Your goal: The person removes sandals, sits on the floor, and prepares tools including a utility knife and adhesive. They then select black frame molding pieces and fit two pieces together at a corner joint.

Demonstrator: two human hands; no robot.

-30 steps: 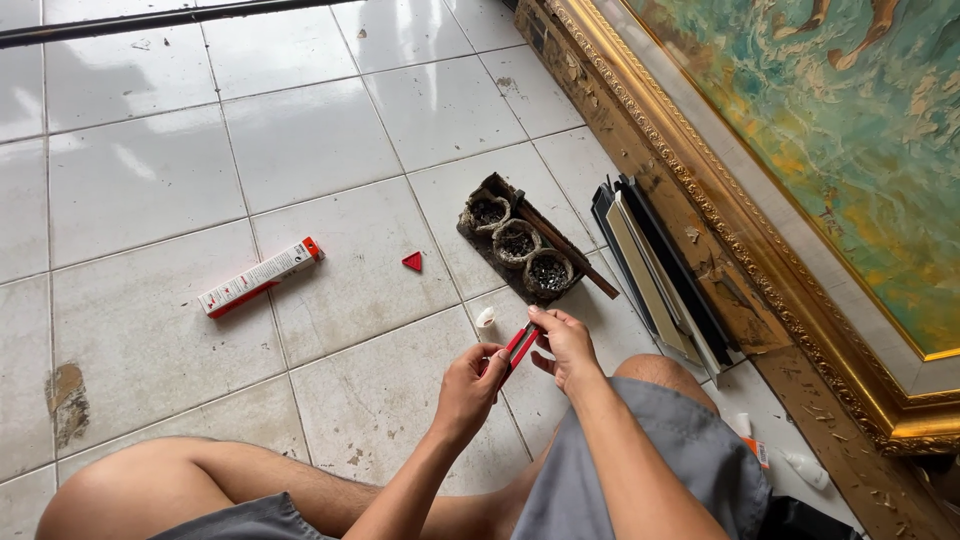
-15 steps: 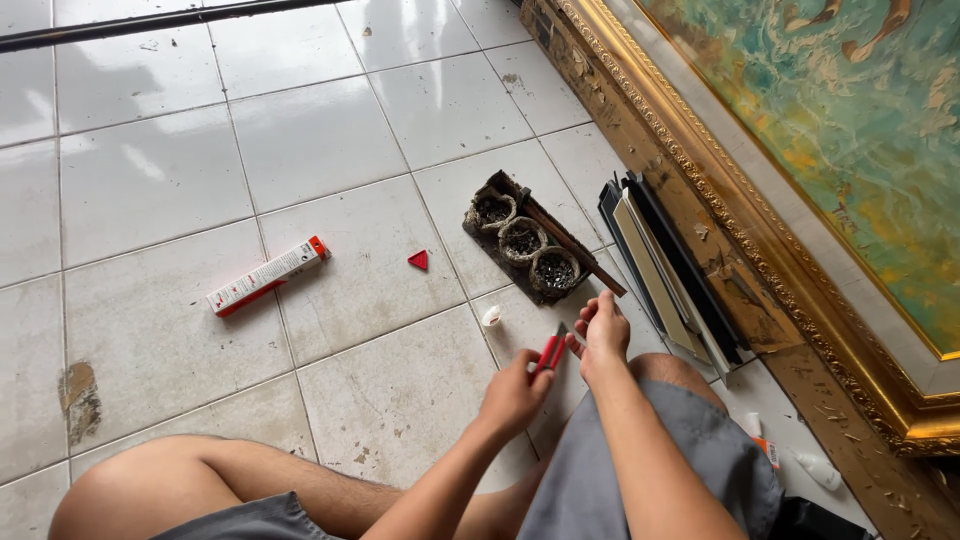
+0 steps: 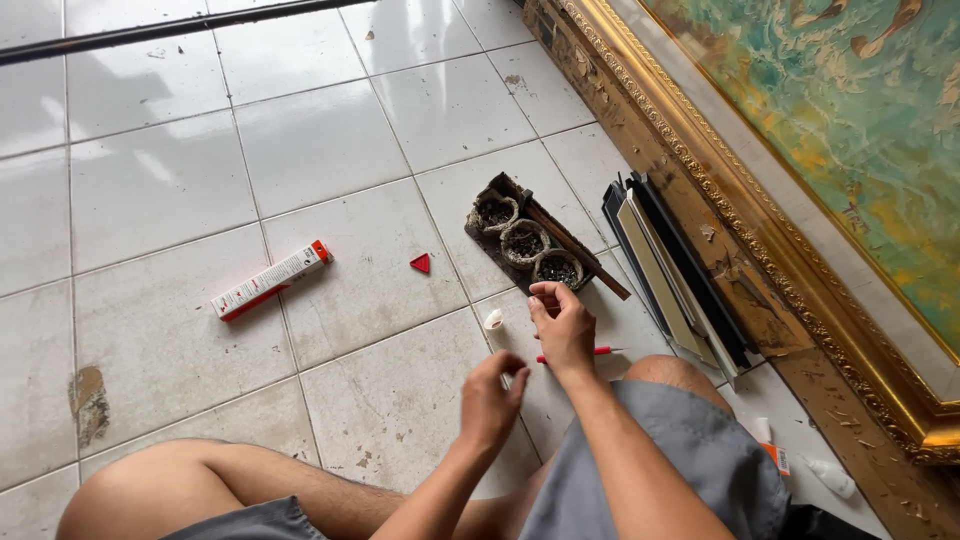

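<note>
Two hands parted, red tool [image 3: 600, 350] now on floor, right hand [image 3: 562, 325] pinching, left hand [image 3: 490, 400] loosely curled, empty

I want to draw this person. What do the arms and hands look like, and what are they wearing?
Both arms are bare with no sleeves showing, and the left hand and right hand have no gloves. No rings, watch or bracelets can be seen. Draw grey shorts, with bare legs folded on the white tile floor.

Open floor [image 3: 300, 140] toward far and left edges; box [image 3: 272, 281], red cap [image 3: 421, 263] scattered mid-floor; tray [image 3: 530, 240], frame [image 3: 700, 200] crowd right side.
</note>
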